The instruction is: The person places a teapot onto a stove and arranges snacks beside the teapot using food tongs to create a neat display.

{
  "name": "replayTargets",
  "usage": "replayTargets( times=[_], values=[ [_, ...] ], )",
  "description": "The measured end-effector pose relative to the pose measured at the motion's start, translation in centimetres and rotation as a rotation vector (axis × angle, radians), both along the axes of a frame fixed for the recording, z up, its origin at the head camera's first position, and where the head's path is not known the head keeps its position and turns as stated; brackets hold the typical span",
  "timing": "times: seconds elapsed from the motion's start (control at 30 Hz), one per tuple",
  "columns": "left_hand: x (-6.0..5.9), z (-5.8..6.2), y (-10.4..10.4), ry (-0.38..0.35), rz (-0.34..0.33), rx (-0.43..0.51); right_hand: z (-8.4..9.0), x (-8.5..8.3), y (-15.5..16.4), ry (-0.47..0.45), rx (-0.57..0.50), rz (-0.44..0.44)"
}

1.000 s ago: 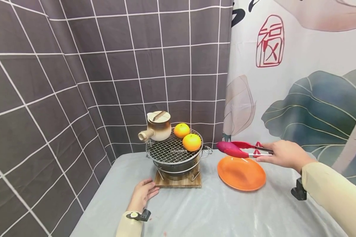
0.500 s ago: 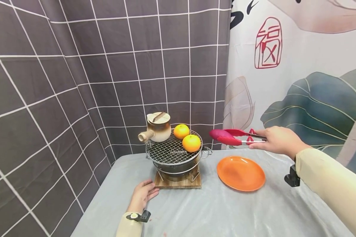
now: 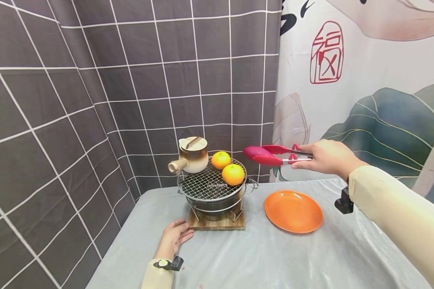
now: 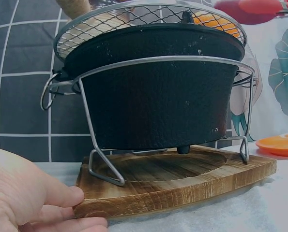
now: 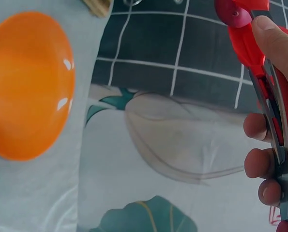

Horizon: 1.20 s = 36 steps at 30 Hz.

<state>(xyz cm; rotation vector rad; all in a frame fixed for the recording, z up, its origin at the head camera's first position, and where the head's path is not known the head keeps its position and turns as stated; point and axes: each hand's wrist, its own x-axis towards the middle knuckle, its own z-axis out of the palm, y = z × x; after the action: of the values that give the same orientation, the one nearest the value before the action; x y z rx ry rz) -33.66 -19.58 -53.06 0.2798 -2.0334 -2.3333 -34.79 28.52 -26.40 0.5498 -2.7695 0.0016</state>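
Observation:
A purple sweet potato-like piece (image 3: 254, 152) is gripped in the tips of red-headed tongs (image 3: 271, 159). My right hand (image 3: 329, 157) squeezes the tongs' handles, holding them in the air right of the grill. The grill's round wire mesh (image 3: 206, 186) carries two oranges (image 3: 233, 174) and a clay pot (image 3: 194, 158) with a side handle and lid. Under the dark bowl (image 4: 153, 101) and its wire stand lies a square wooden board (image 4: 182, 193). My left hand (image 3: 173, 237) rests on the table with its fingers relaxed, touching the board's front left corner.
An orange plate (image 3: 293, 212) sits on the grey-white table cover (image 3: 238, 261) right of the grill, below the tongs. Wire loops (image 3: 253, 184) stick out at the grill's right side. A dark gridded curtain (image 3: 148, 80) hangs close behind the table.
My right hand has moved up and to the left with the tongs and the purple piece, from over the plate toward the grill. My left hand has stayed at the board.

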Motion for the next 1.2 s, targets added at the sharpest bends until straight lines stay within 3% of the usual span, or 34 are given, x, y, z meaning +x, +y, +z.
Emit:
replayTargets(
  times=[0.57, 1.2],
  values=[
    [0.1, 0.0, 0.1, -0.011, 0.001, -0.001, 1.6, -0.4, -6.1, 0.008, -0.024, 0.070],
    [0.0, -0.1, -0.2, -0.009, 0.001, 0.024, 0.3, -0.7, -12.4, 0.017, 0.016, 0.130]
  ],
)
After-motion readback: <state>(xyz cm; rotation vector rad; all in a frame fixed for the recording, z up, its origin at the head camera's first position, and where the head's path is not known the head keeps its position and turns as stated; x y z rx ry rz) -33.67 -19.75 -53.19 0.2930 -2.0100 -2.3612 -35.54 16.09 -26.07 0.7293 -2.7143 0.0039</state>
